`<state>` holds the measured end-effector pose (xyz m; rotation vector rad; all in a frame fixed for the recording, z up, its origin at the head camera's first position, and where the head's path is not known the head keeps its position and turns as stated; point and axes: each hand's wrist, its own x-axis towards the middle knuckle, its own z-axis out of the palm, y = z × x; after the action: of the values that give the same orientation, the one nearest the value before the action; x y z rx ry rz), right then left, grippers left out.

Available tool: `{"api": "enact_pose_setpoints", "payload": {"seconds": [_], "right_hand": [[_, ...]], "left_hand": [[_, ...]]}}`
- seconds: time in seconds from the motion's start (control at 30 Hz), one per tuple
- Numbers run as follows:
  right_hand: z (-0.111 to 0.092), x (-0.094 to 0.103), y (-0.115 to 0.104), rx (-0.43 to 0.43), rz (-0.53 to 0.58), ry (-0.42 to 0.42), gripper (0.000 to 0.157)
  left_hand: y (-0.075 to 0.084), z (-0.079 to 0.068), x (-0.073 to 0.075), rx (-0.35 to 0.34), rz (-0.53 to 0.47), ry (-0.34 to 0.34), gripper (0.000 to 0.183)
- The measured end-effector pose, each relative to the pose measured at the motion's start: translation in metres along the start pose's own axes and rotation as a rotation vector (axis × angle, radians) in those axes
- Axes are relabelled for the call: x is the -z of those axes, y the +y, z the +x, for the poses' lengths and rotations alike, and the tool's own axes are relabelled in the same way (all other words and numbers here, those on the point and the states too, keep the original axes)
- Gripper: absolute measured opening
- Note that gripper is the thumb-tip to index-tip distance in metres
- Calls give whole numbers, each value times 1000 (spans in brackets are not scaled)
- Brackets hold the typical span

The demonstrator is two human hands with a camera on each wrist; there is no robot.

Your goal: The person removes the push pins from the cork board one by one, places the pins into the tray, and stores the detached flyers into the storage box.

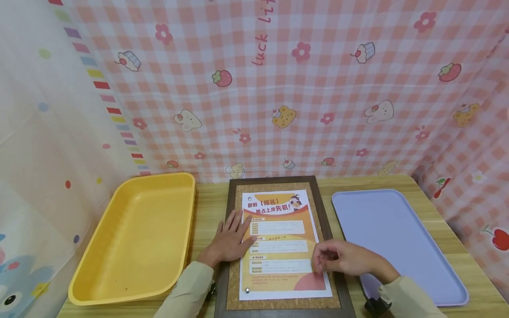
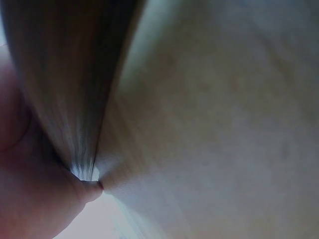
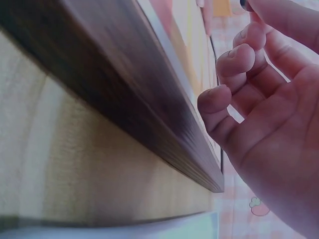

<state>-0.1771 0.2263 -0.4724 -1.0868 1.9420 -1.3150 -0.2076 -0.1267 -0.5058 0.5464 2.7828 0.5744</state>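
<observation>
A printed poster (image 1: pixel 278 227) lies on a cork board (image 1: pixel 286 304) with a dark wooden frame (image 1: pixel 333 221). Silver thumbtacks sit at its top left, top right and bottom left (image 1: pixel 247 290) corners. My left hand (image 1: pixel 230 240) rests with spread fingers on the poster's left side, its wrist crossing the frame. Over the poster's lower right edge is my right hand (image 1: pixel 342 258), fingers curled. At the fingertips in the right wrist view it pinches a small dark, shiny thumbtack (image 3: pixel 245 5), mostly cut off by the frame edge.
A deep yellow tray (image 1: pixel 139 238) stands on the wooden table (image 1: pixel 208 198) to the left. To the right lies a shallow lilac tray (image 1: pixel 401 238), partly under my right forearm. A checked cloth (image 1: pixel 254 101) hangs behind the table.
</observation>
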Motion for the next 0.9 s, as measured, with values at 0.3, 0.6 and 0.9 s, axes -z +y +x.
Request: {"api": "enact_pose_setpoints", "payload": {"seconds": [0.3,0.6,0.9], "right_hand": [[-7,12,-5,19,12,119,5],[-17,28,-5,63,46,238,6],[-27,42,0,-35,-19,397,3]], "left_hand": [[-7,4,-5,15,12,-13,72],[-4,2,-3,0,-11,-5,71],[1,-1,3,5,3,-31,70]]}}
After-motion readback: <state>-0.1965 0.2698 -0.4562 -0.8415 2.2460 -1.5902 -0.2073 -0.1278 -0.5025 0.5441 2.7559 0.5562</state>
